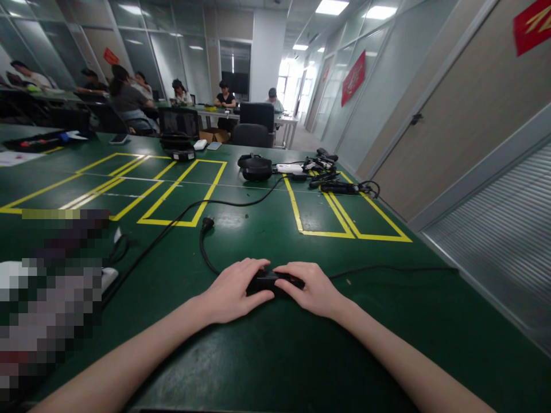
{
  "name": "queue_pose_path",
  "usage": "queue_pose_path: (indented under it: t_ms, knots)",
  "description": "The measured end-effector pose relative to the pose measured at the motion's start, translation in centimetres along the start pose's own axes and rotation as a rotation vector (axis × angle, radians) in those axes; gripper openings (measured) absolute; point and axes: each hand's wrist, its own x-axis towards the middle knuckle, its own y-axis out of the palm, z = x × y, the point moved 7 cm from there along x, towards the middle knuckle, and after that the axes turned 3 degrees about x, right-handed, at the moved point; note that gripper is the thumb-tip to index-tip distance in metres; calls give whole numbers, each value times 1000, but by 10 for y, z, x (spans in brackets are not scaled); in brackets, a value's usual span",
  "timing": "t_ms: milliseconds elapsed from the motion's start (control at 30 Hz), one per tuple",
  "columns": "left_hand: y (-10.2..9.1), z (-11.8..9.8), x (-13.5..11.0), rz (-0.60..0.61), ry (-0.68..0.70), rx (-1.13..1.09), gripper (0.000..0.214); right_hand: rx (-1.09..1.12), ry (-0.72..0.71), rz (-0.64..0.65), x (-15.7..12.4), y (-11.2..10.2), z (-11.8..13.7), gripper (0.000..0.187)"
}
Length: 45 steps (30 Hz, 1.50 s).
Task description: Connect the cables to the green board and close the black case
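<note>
Green desk point(258, 355), yellow tape point(327, 234) marking rectangles. Black adapter point(267, 278) lies near side; left hand point(237, 288) and right hand point(310, 288) each grip an end. Plug point(208, 223) rests beyond. Behind: seated people point(128, 102), glass partitions point(166, 57), red poster point(354, 78) at right.

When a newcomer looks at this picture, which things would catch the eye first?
Probably the left hand and right hand, holding a black block at the near middle of the green table. The yellow tape outlines farther back on the table would come next, with the red signs at the upper right.
</note>
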Motion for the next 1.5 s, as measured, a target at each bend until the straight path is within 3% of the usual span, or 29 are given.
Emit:
queue_pose_path:
  t_ms: [167, 267, 367, 467, 567, 733, 833, 900, 1000, 1100, 1167, 1233, 1367, 1433, 1500]
  knots:
    - [1, -16, 1, -38, 108, 187, 69, 140, 134, -114, 0, -3, -7, 20]
    - [8, -17, 4, -27, 119, 268, 57, 334, 270, -121, 0, -2, -15, 24]
    - [18, -14, 9, 44, 126, 339, 44, 500, 340, -39, -1, 5, -19, 32]
    - [24, -11, 12, 120, 114, 375, 31, 529, 367, 45, -2, 10, -21, 31]
    - [21, -9, 12, 136, 94, 363, 26, 334, 249, 60, -2, 4, -15, 22]
    - [18, -6, 10, 148, 85, 300, 20, -61, -153, 150, -4, 3, 8, 39]
    - [22, -5, 7, 158, 122, 253, 24, -277, -331, 143, -7, 8, 17, 27]
    - [19, -5, 6, 107, 148, 234, 33, -358, -372, 153, -9, 11, 19, 23]
    - [3, -13, 3, -83, 255, 256, 47, -256, -263, 133, -7, 4, 10, 20]
    - [-21, -28, -10, -367, 446, 272, 43, 29, -89, -7, -4, -20, -12, 22]
    - [-29, -32, -15, -444, 504, 232, 34, 181, 22, -175, -5, -43, -35, 27]
    - [-27, -30, -13, -356, 488, 204, 18, 294, 176, -362, -8, -69, -63, 34]
    - [-15, -21, -3, -159, 370, 191, 38, 548, 372, -741, -27, -119, -111, 51]
    - [-11, -18, -2, -126, 346, 165, 41, 556, 384, -931, -41, -143, -125, 55]
    - [-8, -17, -1, -92, 331, 132, 42, 416, 401, -1096, -58, -164, -134, 56]
